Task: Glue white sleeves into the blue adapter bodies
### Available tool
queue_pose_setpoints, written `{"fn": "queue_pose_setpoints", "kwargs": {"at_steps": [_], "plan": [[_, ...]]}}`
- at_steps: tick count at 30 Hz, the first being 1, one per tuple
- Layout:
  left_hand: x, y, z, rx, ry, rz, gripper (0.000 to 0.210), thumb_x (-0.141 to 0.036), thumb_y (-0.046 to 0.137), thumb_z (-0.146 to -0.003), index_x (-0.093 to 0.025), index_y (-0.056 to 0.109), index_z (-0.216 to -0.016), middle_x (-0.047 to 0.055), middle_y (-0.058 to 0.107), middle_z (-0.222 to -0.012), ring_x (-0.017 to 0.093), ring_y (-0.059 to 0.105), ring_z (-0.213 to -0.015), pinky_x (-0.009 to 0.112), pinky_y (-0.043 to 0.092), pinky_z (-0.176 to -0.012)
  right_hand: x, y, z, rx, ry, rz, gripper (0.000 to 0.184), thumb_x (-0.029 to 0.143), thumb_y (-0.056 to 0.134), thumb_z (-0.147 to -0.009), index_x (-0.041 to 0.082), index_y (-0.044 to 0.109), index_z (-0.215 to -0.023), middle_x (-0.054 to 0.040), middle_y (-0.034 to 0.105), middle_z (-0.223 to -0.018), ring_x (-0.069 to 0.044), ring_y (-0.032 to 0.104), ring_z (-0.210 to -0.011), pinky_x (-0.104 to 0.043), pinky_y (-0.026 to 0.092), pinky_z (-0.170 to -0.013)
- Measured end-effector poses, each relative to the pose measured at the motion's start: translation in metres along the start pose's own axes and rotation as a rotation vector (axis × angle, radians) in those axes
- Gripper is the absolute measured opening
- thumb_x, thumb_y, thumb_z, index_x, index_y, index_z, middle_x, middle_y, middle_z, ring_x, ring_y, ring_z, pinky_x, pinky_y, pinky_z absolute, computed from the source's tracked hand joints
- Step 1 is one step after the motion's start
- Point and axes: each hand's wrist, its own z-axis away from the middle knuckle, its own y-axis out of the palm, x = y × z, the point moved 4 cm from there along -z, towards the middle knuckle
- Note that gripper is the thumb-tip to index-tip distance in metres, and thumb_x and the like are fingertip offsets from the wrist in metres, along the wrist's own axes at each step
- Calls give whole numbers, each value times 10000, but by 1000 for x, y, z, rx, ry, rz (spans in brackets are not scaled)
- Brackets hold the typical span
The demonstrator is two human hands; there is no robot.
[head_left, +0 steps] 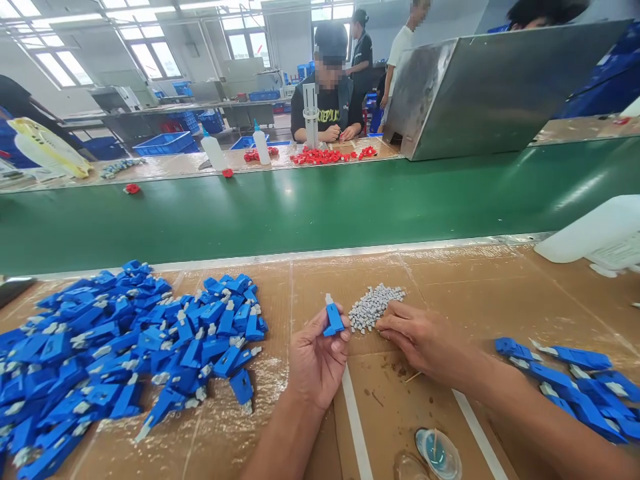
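My left hand (320,363) is closed around a small blue plastic part (333,320) with a light grey tip pointing away from me. My right hand (413,333) has its fingertips pinched at the near right edge of a pile of small grey pieces (373,307); whatever lies between those fingers is hidden. To the left spreads a big heap of similar blue parts with grey tips (115,347). Several more blue parts (575,383) lie on the right, beyond my right forearm.
A small clear cup with blue liquid and a stick (439,453) stands near me on the cardboard-covered table (465,280). A white bottle (595,230) lies at right. Past the green conveyor belt (300,217), a person (327,100) sits behind red parts (320,156) and a metal housing (480,93).
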Motion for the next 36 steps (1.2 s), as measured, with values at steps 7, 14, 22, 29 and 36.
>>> {"fn": "queue_pose_setpoints", "kwargs": {"at_steps": [7,14,22,29,36], "plan": [[9,1,4,69,-33,-59,187,-191,862,-877,-34,812,-965,108,763,-805,106,681,-626,115,501,-491,2,-3,-9,31,82,-169,238,190,566,-1048,213,685,-844,-58,630,-866,-205,533,-714,-324,427,-656],[34,3,10,143,-118,-118,454,-337,1057,-671,-40,832,-929,108,776,-780,106,689,-591,120,487,-479,6,-23,10,-17,298,-746,373,563,643,-1095,202,726,-1053,-13,663,-786,-176,655,-648,-303,581,-589],[36,3,10,119,-125,-103,448,-330,1081,-659,-40,843,-904,112,783,-772,105,695,-585,117,492,-468,3,-14,21,-91,419,-1181,476,671,805,-978,197,797,-1025,-36,650,-817,-140,606,-643,-228,547,-519],[32,0,9,72,-125,-87,420,-285,1075,-664,-29,851,-909,123,785,-770,116,703,-584,120,524,-468,-5,-15,23,-119,392,-1026,516,709,718,-1011,197,736,-946,-51,665,-834,-156,626,-650,-253,577,-538],[-11,5,11,-44,53,-4,97,-113,803,-904,-27,843,-923,130,769,-788,118,700,-603,109,534,-471,-12,-14,11,-118,236,-438,261,426,684,-1104,244,808,-964,-58,711,-863,-214,628,-731,-323,577,-635]]}}
